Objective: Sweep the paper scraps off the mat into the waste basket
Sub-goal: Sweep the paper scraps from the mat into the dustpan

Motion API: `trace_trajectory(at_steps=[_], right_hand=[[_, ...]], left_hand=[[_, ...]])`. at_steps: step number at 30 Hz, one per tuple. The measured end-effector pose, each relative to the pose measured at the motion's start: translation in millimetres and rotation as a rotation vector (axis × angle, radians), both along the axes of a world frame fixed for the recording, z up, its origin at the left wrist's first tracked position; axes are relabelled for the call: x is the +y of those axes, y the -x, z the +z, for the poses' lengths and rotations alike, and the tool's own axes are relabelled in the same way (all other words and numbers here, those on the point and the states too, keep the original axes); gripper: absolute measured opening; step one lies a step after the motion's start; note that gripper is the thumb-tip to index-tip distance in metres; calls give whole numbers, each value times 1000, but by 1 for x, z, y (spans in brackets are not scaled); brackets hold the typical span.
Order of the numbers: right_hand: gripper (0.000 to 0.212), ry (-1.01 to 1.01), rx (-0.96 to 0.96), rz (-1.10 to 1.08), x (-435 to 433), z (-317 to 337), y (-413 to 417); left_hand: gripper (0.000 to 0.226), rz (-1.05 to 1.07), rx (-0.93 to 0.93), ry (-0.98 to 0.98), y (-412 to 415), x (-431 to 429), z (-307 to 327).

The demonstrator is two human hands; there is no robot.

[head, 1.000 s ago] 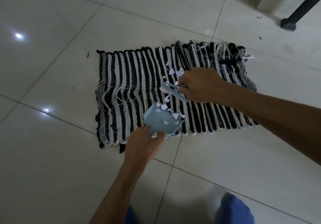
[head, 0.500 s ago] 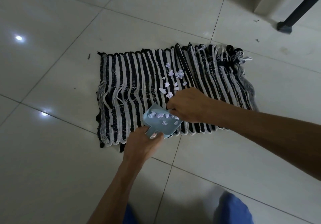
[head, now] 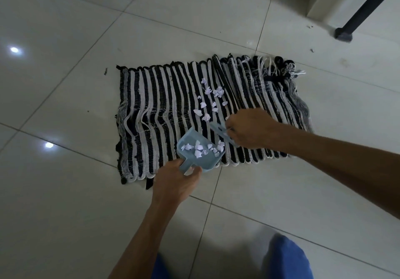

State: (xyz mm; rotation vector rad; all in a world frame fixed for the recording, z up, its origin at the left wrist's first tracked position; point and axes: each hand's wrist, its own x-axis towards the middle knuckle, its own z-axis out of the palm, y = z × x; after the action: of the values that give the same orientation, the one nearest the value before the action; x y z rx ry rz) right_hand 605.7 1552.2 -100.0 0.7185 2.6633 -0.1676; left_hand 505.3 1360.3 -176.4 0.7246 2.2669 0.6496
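Mid-frame on striped mat [head: 164, 105]: left hand [head: 176, 183] grips scrap-filled blue dustpan [head: 195, 152] by its handle, right hand [head: 249, 128] clutches small brush [head: 220, 132], loose paper scraps [head: 211, 99] just above.

No text, label, brand, number or sign can be read on anything in view.

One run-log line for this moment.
left hand: holds light blue plastic dustpan | right hand: holds small blue brush | white paper scraps: some on striped mat
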Motion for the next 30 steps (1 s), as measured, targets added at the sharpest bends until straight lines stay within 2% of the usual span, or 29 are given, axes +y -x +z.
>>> trace_trajectory(at_steps=[3,6,13,18,23,26,30], right_hand=[[18,23,4,83,-17,-11,1],[19,40,39,142,-29,-12,5],[29,174,221,72,-18,7,12],[29,38,302,-25,27,13,16],[32,-117,221,-23,58,-3,9],[33,-84,169,-9,57,-14,-2],[34,78,210,-28,36,-28,-15]], left_hand=[[29,7,-15,-18,-8,1,-1],[28,-10,-8,-35,-12,1,-1],[40,23,-67,-170,-9,-3,-8],[37,57,-62,-187,-4,10,-8],[38,48,10,-155,-7,22,-9],[36,50,16,-138,-9,23,-9],[34,55,-29,-146,-14,23,-10]])
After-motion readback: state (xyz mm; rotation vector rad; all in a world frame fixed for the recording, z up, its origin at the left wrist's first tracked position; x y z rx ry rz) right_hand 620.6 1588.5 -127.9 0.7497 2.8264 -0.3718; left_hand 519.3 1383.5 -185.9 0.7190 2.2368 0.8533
